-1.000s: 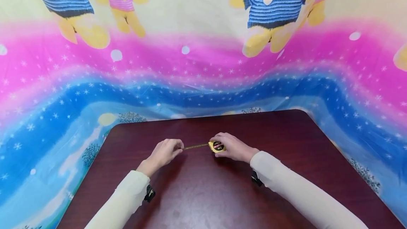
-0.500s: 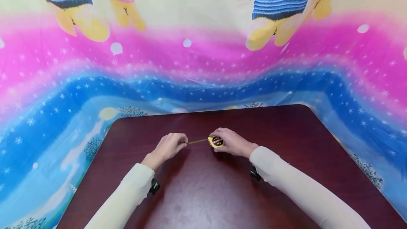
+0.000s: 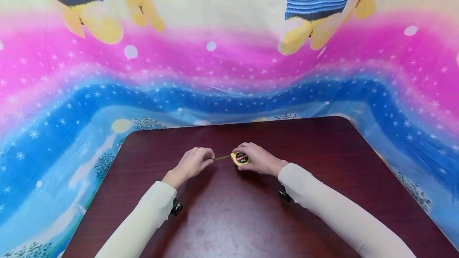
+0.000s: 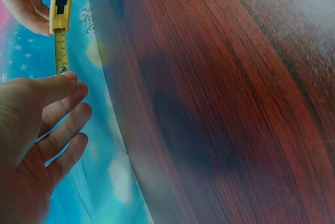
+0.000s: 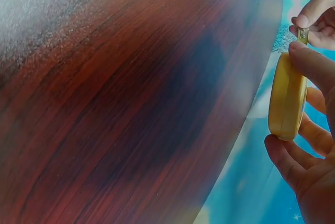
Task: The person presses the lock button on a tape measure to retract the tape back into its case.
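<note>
My right hand (image 3: 259, 159) grips a yellow tape measure (image 3: 239, 158) with a dark round label, holding its case on edge above the table. A short length of yellow blade (image 4: 61, 51) runs out of the case to the left. At the blade's end, my left hand (image 3: 191, 164) pinches the metal hook (image 4: 63, 70) between thumb and forefinger; its other fingers are spread loosely in the left wrist view. From the right wrist view, the yellow case (image 5: 287, 98) sits between thumb and fingers, side on.
Under both hands lies a dark reddish-brown wooden table (image 3: 229, 218) with rounded far corners. Behind it hangs a pink and blue cloth (image 3: 215, 71) printed with bears and snowflakes. Each wrist wears a black device (image 3: 177, 206) below a pale sleeve (image 3: 143, 214).
The hands have come closer together, and the exposed blade between them is shorter. The left hand has shifted right and the tape case slightly left. The head view has tilted a little downward.
</note>
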The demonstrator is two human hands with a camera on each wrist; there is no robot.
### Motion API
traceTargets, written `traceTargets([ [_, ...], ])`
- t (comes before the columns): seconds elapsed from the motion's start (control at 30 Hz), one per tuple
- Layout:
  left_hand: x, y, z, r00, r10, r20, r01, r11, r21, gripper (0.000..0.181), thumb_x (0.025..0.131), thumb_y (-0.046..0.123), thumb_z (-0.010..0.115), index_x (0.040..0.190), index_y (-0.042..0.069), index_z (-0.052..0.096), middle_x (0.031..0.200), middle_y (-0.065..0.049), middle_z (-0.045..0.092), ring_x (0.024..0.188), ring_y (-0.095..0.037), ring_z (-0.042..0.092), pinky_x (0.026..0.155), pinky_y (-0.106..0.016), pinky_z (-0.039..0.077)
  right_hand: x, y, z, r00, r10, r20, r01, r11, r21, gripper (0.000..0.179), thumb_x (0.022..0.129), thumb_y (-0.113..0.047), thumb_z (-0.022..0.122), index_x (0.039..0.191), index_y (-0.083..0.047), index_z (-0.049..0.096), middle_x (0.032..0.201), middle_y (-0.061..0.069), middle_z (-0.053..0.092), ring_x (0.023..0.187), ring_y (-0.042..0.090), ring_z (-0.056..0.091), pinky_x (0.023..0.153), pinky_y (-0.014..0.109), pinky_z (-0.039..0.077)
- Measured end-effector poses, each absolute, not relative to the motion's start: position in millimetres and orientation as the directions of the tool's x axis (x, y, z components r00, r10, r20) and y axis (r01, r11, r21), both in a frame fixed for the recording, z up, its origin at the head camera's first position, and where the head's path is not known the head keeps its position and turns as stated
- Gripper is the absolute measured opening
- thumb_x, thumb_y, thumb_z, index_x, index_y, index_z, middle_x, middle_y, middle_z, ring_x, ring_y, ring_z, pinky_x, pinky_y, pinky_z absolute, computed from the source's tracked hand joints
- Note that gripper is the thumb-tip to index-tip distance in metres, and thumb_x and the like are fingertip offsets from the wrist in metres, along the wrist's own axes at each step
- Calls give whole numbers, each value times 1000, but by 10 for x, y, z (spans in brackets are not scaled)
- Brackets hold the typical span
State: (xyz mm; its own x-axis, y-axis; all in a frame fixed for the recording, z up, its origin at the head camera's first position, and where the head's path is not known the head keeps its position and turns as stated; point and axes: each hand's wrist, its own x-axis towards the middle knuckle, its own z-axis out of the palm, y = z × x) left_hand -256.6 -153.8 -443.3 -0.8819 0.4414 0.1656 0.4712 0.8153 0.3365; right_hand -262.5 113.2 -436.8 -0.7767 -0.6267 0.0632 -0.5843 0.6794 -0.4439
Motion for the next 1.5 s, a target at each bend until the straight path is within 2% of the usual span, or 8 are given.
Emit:
traceTargets([
  [0.3,-2598,-1501,-4406,-884,440,158,467,820,332,5,91,16,75,92,21,74,88,7,75,85,-9,70,77,-36,56,-2668,1057,-4345,-752,-654,83,-619,658,-428,54,88,-26,80,137,-13,62,134,5,61,120,21,57,104,41,48],
  [0.77,-2590,-1431,-4420,-890,430,152,456,819,348,6,91,18,76,91,24,73,88,8,75,86,-9,71,79,-37,57,-2630,991,-4329,-754,-653,68,-611,659,-439,53,88,-26,80,136,-13,62,134,5,61,121,22,57,105,41,47],
  [1.17,-2582,-1355,-4422,-881,447,155,471,801,370,5,91,17,76,93,21,75,91,6,77,88,-11,72,81,-37,57,-2571,943,-4309,-751,-658,52,-597,644,-479,53,88,-25,80,136,-12,62,134,6,62,120,21,58,104,41,48],
  [1.5,-2575,-1322,-4426,-875,457,162,482,791,377,5,90,16,77,93,19,75,91,5,77,88,-11,73,81,-36,57,-2542,923,-4320,-740,-669,69,-616,633,-469,53,88,-25,80,136,-10,62,133,6,63,119,20,58,103,41,49],
])
